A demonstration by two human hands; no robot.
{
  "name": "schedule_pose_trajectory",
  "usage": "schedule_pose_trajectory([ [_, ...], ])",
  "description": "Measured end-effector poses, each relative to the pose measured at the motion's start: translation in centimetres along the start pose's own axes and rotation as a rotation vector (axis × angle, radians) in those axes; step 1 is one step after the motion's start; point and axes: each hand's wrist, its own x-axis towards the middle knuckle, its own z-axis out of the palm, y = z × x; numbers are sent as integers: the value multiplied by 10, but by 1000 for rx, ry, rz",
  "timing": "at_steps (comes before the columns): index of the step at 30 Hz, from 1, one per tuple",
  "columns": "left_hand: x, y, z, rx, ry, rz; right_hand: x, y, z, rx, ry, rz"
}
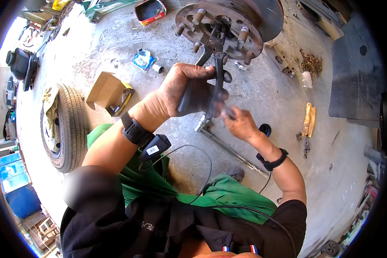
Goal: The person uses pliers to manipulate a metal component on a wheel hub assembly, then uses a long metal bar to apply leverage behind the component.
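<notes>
My left hand [180, 88] is closed round the dark handles of large pliers [219, 69], whose jaws reach into the centre of a rusty wheel hub [251, 45] with several studs at the top of the head view. My right hand [241, 127], partly smeared by motion, is closed on a small greyish object [228, 112] that I cannot make out, just right of the pliers' lower ends. Under my hands a long metal socket wrench [228, 150] lies on the concrete floor, its socket end at the left.
At the left are a tyre [71, 129], an open cardboard box [103, 92] and blue containers [13, 189]. A red-rimmed tray [155, 16] and blue wrapper [142, 60] lie near the hub. Yellow paper [309, 120] and a dark panel [352, 77] are at the right.
</notes>
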Motion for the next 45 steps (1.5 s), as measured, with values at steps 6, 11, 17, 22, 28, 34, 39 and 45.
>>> schedule_pose_trajectory([
  [6,-2,5,-9,-54,-58,-30,-5,-21,-52,750,-114,378],
  [11,-5,12,-9,95,30,-44,-22,-47,-80,885,-272,354],
  [17,-11,24,-19,74,3,-96,-29,-71,-90,1061,-221,378],
  [22,-13,30,-11,13,6,-82,-26,-66,-83,1149,-119,291],
  [28,-15,33,-16,101,29,-114,-30,-79,-87,1225,-161,289],
  [34,-11,26,-18,185,35,-53,-28,-81,-87,1163,-138,304],
  [39,-13,24,-10,292,168,-23,-28,-71,-86,1146,-66,269],
  [45,-18,28,-3,418,362,55,-22,-79,-91,1143,-65,229],
])
